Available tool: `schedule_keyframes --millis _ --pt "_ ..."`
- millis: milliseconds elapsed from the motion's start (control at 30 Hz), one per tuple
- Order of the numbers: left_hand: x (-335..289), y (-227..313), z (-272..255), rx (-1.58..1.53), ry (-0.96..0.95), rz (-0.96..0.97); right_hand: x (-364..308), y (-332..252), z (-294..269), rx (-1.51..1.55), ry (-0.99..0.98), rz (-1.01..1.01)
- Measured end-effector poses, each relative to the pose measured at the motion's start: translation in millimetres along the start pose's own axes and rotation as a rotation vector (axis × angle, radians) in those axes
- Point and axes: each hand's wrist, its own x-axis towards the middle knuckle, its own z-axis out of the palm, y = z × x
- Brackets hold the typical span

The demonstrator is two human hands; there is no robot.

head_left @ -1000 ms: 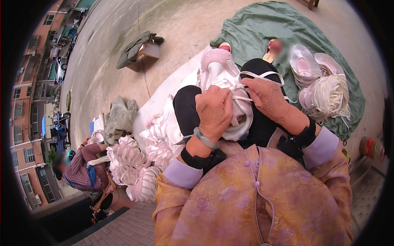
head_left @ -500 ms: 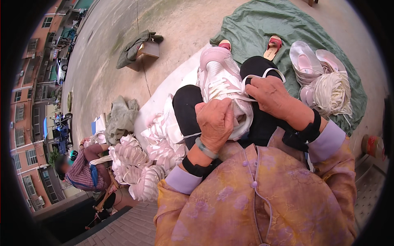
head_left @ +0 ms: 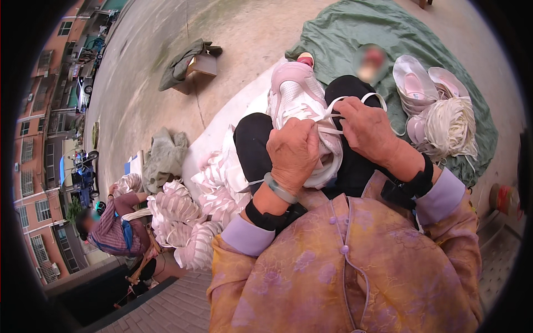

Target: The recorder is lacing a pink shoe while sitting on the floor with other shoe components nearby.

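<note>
A white and pale pink sneaker point(head_left: 298, 89) rests across my lap, toe pointing away from me. Its white shoelace point(head_left: 373, 95) runs through the eyelets and loops out past my right hand. My left hand point(head_left: 294, 149) is closed over the sneaker's opening, knuckles up, gripping a strand of the lace. Just right of the sneaker, my right hand point(head_left: 366, 129) pinches the same lace between thumb and fingers. A strand spans the short gap between both hands. The sneaker's heel and tongue are partly hidden behind my left hand.
Piled sneaker uppers point(head_left: 176, 213) lie at left. A bundle of white laces point(head_left: 448, 126) and more pale shoe parts point(head_left: 413, 83) sit on a green cloth point(head_left: 338, 33) at right. A box with a dark garment point(head_left: 199, 66) stands ahead. Another person point(head_left: 119, 227) sits far left.
My left hand has shifted slightly away from me over the sneaker. My right hand has turned and moved a little farther up, its fingers on the lace. The lace loop hangs lower at right.
</note>
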Motion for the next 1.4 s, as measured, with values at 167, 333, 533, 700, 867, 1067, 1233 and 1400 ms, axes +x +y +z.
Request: schedule_keyframes --millis 167,333,533,700,867,1067,1233,1400 --pt "5 -2 -2 -0.081 -0.082 -0.088 -15 -17 -5 0.217 0.008 0.02" --pt "8 -2 1 -0.011 -0.12 -0.129 -18 -19 9 0.075 0.03 -0.049" --pt "13 -2 -3 0.037 -0.222 -0.145 -12 -13 2 -0.025 0.098 -0.13" --pt "15 -5 -3 0.107 -0.23 -0.092 -14 -8 3 -0.044 0.118 -0.064" --pt "13 1 -2 0.129 -0.194 -0.09 2 1 12 0.064 0.176 -0.04" --pt "9 -1 3 0.054 -0.111 -0.117 12 11 16 0.081 0.072 -0.076" --pt "4 -5 11 -0.003 -0.076 -0.12 16 13 18 0.13 0.058 -0.094" --pt "3 -5 15 -0.048 -0.046 -0.136 22 12 24 0.181 0.124 -0.065"
